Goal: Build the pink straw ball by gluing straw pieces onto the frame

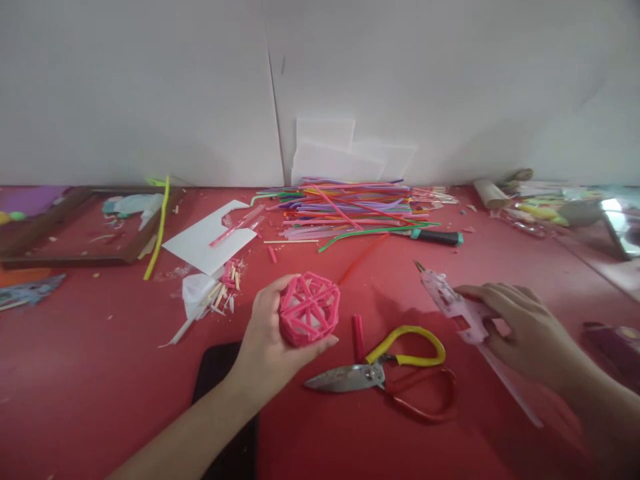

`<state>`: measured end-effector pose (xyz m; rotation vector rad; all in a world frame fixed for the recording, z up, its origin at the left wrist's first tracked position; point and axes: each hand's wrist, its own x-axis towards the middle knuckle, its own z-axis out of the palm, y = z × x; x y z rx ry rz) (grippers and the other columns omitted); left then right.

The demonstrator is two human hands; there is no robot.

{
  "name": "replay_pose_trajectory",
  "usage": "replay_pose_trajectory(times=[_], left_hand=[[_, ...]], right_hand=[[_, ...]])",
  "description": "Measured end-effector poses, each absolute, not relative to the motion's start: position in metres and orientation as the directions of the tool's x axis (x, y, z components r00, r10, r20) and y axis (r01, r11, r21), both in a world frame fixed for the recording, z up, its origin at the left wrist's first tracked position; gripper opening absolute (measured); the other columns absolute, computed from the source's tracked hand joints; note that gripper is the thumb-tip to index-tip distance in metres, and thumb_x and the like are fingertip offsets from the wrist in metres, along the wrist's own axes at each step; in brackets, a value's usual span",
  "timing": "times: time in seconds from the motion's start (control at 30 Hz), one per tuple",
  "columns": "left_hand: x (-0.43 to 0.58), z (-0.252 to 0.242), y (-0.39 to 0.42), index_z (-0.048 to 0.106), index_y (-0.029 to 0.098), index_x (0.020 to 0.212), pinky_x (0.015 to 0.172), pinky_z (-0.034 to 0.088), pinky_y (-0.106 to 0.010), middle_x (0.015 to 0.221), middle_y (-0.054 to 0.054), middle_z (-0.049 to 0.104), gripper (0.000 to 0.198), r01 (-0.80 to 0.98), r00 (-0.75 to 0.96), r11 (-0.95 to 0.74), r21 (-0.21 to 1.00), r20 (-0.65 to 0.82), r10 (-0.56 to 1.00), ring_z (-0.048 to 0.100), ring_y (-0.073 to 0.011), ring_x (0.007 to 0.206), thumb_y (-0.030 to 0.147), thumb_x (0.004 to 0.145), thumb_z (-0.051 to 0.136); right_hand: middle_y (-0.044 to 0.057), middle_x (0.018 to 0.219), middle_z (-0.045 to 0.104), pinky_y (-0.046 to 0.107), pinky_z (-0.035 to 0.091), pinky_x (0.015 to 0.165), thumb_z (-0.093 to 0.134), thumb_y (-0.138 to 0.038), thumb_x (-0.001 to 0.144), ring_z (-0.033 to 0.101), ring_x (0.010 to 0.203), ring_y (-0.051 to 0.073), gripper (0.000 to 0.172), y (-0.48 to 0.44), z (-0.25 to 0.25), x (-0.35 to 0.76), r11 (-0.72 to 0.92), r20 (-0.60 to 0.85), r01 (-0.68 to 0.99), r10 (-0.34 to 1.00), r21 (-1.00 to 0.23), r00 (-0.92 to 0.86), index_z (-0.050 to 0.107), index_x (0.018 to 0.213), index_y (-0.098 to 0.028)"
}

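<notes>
My left hand [267, 340] is closed around a pink ball-shaped lattice made of straw pieces [309, 309], held just above the red table [100, 373]. My right hand [520, 327] grips a pale pink glue gun [447, 297] at the right, its nozzle pointing up and left; a clear glue stick trails from its back. Between the hands lie scissors [385, 373] with one yellow and one red handle, and a short pink straw piece [358, 337] beside them.
A heap of coloured straws [350, 207] lies at the back centre, with a green-handled tool [435, 237] by it. White paper [207, 240] and straw offcuts [220, 290] sit left of centre. A dark phone [220, 373] lies under my left forearm. A wooden frame [75, 227] is at far left, clutter at far right.
</notes>
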<state>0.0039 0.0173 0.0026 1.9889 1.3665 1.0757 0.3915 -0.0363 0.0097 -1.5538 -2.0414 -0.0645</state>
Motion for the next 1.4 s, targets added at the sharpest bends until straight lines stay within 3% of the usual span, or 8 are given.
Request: replay_pose_trajectory(times=[0.13,0.33,0.43,0.5,0.67,0.97,1.23,1.4], left_hand=[[0.007,-0.001,0.02,0.048,0.025,0.131,0.1,0.052,-0.052,0.121,-0.008,0.06,0.077,0.597,0.224,-0.357,0.718,0.278,0.934,0.059,-0.0321,0.116,0.048,0.068,0.086],[0.008,-0.011,0.016,0.041,0.018,0.137,0.107,0.045,-0.061,0.137,-0.017,0.048,0.073,0.643,0.314,-0.431,0.633,0.296,0.902,0.048,-0.039,0.132,0.044,0.078,0.075],[0.007,-0.012,0.016,0.037,0.017,0.14,0.11,0.043,-0.061,0.139,-0.019,0.046,0.07,0.633,0.338,-0.48,0.608,0.34,0.877,0.046,-0.0383,0.134,0.03,0.08,0.07],[0.005,-0.013,0.016,0.034,0.018,0.142,0.111,0.042,-0.06,0.141,-0.019,0.044,0.072,0.606,0.336,-0.481,0.633,0.345,0.876,0.047,-0.0372,0.135,0.027,0.079,0.069],[0.004,-0.021,0.019,0.028,0.022,0.144,0.113,0.039,-0.062,0.143,-0.018,0.043,0.09,0.552,0.263,-0.395,0.734,0.297,0.918,0.048,-0.0384,0.136,0.037,0.072,0.081],[0.004,-0.018,0.019,0.03,0.023,0.14,0.108,0.045,-0.06,0.135,-0.017,0.051,0.098,0.355,0.232,-0.27,0.895,0.195,0.953,0.057,-0.0367,0.128,0.044,0.064,0.088],[0.005,-0.012,0.017,0.032,0.025,0.141,0.109,0.043,-0.061,0.137,-0.016,0.052,0.093,0.426,0.289,-0.273,0.862,0.156,0.944,0.055,-0.0368,0.131,0.032,0.067,0.087],[0.0,-0.011,0.012,0.028,0.024,0.146,0.106,0.044,-0.064,0.139,-0.02,0.05,0.123,0.477,0.329,-0.357,0.803,0.213,0.92,0.054,-0.0432,0.13,0.06,0.048,0.092]], right_hand=[[0.005,0.084,0.073,0.04,0.044,0.06,0.045,-0.014,0.072,0.068,0.071,0.027,0.042,-0.032,-0.014,0.446,0.363,0.419,0.932,0.845,0.007,-0.332,0.064,0.106,-0.03],[0.02,0.115,0.062,0.055,0.045,0.087,0.044,-0.014,0.085,0.061,0.109,0.036,0.042,-0.023,0.02,0.412,0.213,0.532,0.976,0.822,0.044,-0.204,0.061,0.123,-0.024],[0.012,0.111,0.071,0.048,0.051,0.09,0.052,-0.013,0.089,0.066,0.104,0.029,0.035,-0.009,0.042,0.346,0.487,0.364,0.873,0.82,-0.038,-0.442,0.065,0.119,-0.026],[0.008,0.11,0.073,0.042,0.053,0.092,0.054,-0.011,0.089,0.067,0.105,0.024,0.035,0.002,0.048,0.305,0.746,0.211,0.656,0.663,-0.11,-0.718,0.067,0.118,-0.028],[0.008,0.124,0.07,0.041,0.049,0.098,0.057,-0.023,0.097,0.061,0.117,0.024,0.021,0.024,0.038,0.257,0.874,0.005,0.48,0.481,-0.076,-0.877,0.069,0.114,-0.023],[0.011,0.095,0.071,0.033,0.05,0.078,0.058,-0.009,0.082,0.066,0.088,0.023,0.019,0.042,0.035,0.269,0.681,-0.268,0.724,0.682,-0.108,-0.681,0.067,0.098,-0.013],[0.008,0.09,0.071,0.029,0.046,0.073,0.058,-0.01,0.084,0.065,0.082,0.02,0.013,0.055,0.046,0.283,0.572,-0.162,0.806,0.79,-0.154,-0.592,0.069,0.088,-0.016],[0.008,0.093,0.072,0.029,0.047,0.075,0.049,-0.017,0.095,0.066,0.086,0.019,0.021,0.063,0.066,0.291,0.516,0.016,0.836,0.853,-0.186,-0.522,0.07,0.093,-0.016]])
